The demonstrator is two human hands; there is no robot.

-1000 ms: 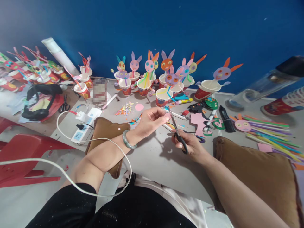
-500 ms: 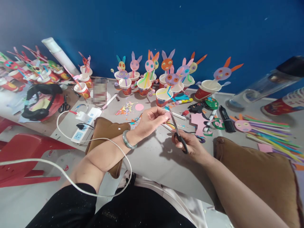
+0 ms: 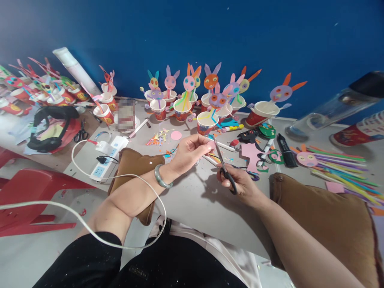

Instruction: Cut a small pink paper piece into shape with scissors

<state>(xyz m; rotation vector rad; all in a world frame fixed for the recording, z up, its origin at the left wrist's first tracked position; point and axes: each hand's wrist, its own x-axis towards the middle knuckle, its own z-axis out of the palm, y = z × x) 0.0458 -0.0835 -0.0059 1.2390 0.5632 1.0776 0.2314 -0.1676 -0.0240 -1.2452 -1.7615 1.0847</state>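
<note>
Between the thumb and fingers of my left hand (image 3: 192, 154) is a small pink paper piece (image 3: 211, 146), mostly covered by the fingertips. My right hand (image 3: 241, 184) grips black-handled scissors (image 3: 228, 179), blades pointing up and away from me. The blades lie right beside the pink piece; whether they touch it I cannot tell. A pink sheet with cut-out edges (image 3: 251, 157) lies to the right of the scissors. Beyond my left hand are a pink paper circle (image 3: 176, 135) and colourful paper scraps (image 3: 160, 138).
Paper cups with rabbit figures (image 3: 207, 123) stand along the blue wall. A power strip (image 3: 109, 158) and brown cushion (image 3: 132, 162) lie left, another cushion (image 3: 324, 220) right. A white cable (image 3: 144, 181) crosses over my left forearm. Coloured strips (image 3: 345, 168) and a black marker (image 3: 286, 150) lie right.
Almost nothing differs. My left fingertips and the pink piece have shifted very slightly; the scissors stay beside them in my right hand.
</note>
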